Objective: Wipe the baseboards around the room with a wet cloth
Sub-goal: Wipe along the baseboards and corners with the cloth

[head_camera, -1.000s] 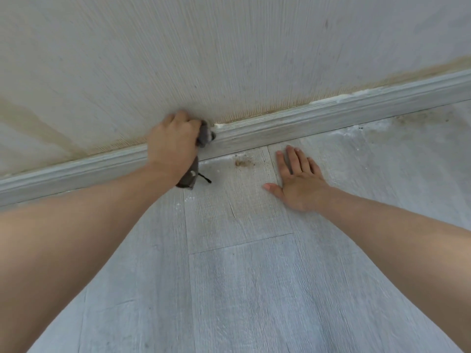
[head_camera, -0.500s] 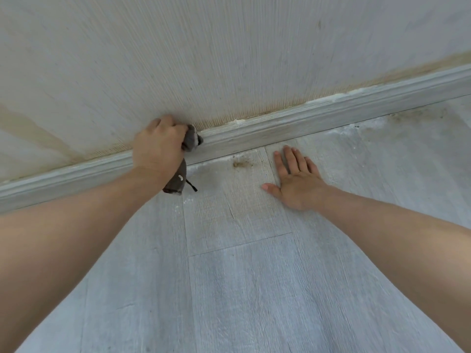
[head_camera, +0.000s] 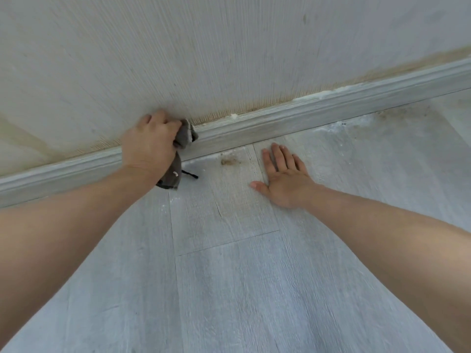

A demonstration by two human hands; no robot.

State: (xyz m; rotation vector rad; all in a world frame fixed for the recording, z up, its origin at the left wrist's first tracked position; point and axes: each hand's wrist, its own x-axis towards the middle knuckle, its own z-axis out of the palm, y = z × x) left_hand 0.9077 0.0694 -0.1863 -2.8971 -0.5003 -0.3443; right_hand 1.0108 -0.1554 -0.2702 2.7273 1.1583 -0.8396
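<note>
Left hand point(head_camera: 149, 146) closed around a grey cloth point(head_camera: 185, 135), cloth pressed against the top of the baseboard point(head_camera: 293, 118) where it met the wall point(head_camera: 229, 47), right hand point(head_camera: 285, 179) open, flat on the floor point(head_camera: 229, 289), a brown smudge point(head_camera: 228, 161) between the hands

Room in a home, floor level. Pale textured wallpaper point(head_camera: 204, 59) is meeting a grey moulded baseboard point(head_camera: 293, 118); grey wood-look plank flooring point(head_camera: 229, 289) is running out from it. Dirt and white dust point(head_camera: 229, 161) are lying along the floor edge.
</note>
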